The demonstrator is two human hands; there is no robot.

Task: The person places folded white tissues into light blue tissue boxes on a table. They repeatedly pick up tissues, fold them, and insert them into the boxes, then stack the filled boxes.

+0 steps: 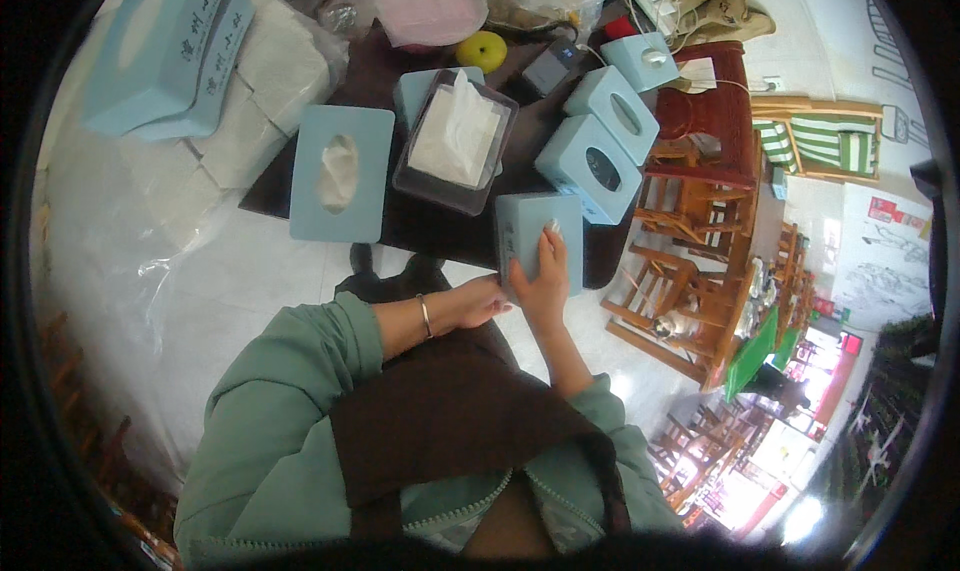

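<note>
A light blue plastic tissue box [566,259] is at the near right edge of the dark table. My right hand [541,271] lies over its face, fingers and thumb spread across it. My left hand [482,302], with a bracelet at the wrist, is at the box's lower left edge; its fingertips are partly hidden. To the left, a clear-edged container [405,178] holds a stack of white tissues [450,139], the top one pulled up. Another blue tissue box [304,177] with tissue in its oval opening sits at the table's left edge.
Blue boxes [589,166] [611,105] stand at the right, a smaller tissue box [641,59] behind. A yellow-green fruit [481,51], a dark device [551,66] and a pink item [429,4] lie farther back. Plastic-wrapped tissue packs [255,113] and stacked blue covers [161,68] are left. Wooden chairs [675,271] stand right.
</note>
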